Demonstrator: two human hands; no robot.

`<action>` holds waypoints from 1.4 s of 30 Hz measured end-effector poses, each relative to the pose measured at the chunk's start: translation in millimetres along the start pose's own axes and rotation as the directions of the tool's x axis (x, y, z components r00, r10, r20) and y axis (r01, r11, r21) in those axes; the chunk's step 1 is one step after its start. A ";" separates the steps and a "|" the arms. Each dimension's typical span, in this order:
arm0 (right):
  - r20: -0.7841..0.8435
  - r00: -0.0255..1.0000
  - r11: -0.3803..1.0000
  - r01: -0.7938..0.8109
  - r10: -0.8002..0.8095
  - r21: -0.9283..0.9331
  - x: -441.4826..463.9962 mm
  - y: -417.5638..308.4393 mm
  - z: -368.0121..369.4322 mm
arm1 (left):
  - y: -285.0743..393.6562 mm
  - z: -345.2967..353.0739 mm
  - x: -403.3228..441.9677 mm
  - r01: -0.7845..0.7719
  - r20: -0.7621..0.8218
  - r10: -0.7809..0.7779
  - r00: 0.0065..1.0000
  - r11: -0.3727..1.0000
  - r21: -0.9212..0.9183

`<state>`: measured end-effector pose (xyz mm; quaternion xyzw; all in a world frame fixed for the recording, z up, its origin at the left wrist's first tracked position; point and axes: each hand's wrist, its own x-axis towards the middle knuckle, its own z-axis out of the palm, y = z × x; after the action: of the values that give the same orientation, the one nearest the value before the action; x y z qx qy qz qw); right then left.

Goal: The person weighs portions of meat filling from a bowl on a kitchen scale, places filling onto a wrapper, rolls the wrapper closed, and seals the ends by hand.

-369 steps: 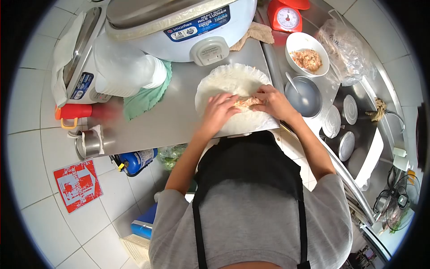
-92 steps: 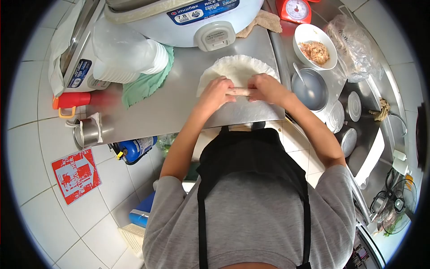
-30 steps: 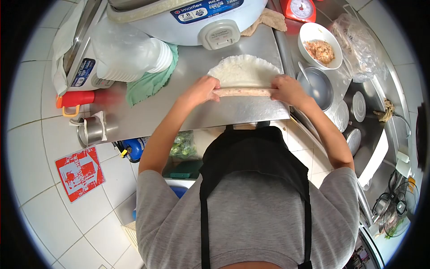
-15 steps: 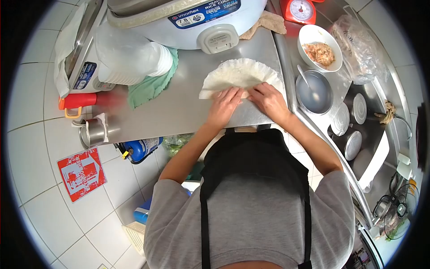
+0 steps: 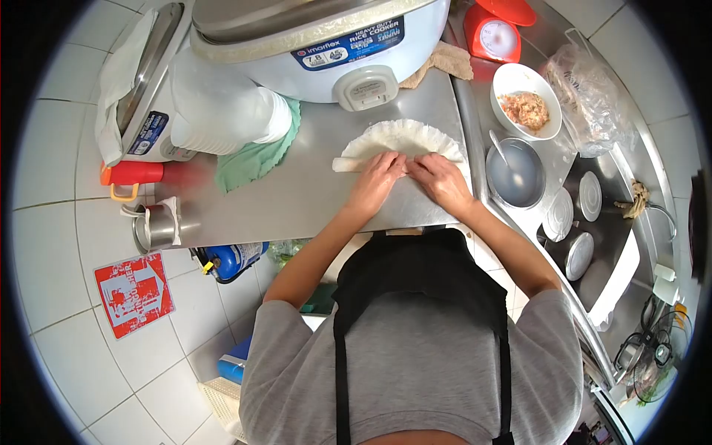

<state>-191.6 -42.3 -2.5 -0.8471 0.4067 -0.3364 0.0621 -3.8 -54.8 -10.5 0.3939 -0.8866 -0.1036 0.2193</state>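
On the steel counter (image 5: pixel 319 200) lies a thin, pale round wrapper (image 5: pixel 404 135) with a frilled far edge. Its near edge is rolled into a tube that sticks out on the left. My left hand (image 5: pixel 377 182) is closed over the middle of this roll, fingertips curled on it. Close beside it, my right hand (image 5: pixel 443 182) grips the roll with bent fingers. Whatever lies inside the roll is hidden. To the right stand a white bowl (image 5: pixel 552 96) of chopped orange-brown filling (image 5: pixel 525 110) and a metal bowl (image 5: pixel 512 182) of cloudy liquid with a spoon (image 5: pixel 499 146).
A large rice cooker (image 5: pixel 311 78) stands behind the wrapper. At left are stacked clear plastic containers (image 5: pixel 222 111) on a green cloth (image 5: pixel 259 159) and a metal pot (image 5: pixel 154 226). A red scale (image 5: pixel 498 37), a plastic bag (image 5: pixel 589 100) and round lids (image 5: pixel 580 256) are at right.
Both hands have rolled the wrapper's near edge further away from me, so less of the flat sheet shows. My hands are closer together, and the view has tilted slightly.
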 end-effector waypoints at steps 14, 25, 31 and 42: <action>0.135 0.991 0.981 0.008 0.018 -0.194 4.4 10.4 -4.4 | -17.3 2.0 23.0 -0.067 0.092 0.068 0.993 0.998 -0.016; -0.043 0.899 0.873 -0.434 0.436 -0.221 -39.4 8.8 -56.9 | -6.4 -3.1 17.6 -0.143 0.084 0.143 0.986 0.990 -0.010; 0.103 0.783 0.677 -0.454 0.613 -0.579 -97.4 13.0 -103.3 | -3.7 4.8 18.9 -0.067 0.068 0.069 0.995 0.997 -0.031; 0.525 0.851 0.996 -0.037 -0.008 0.075 -1.5 65.1 -60.6 | -0.1 3.0 12.8 -0.028 0.035 0.030 0.999 0.998 -0.063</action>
<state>-272.0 -74.0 18.5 -0.9004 0.3663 -0.1087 0.2081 -12.8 -64.4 -9.2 0.3722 -0.8923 -0.1352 0.2170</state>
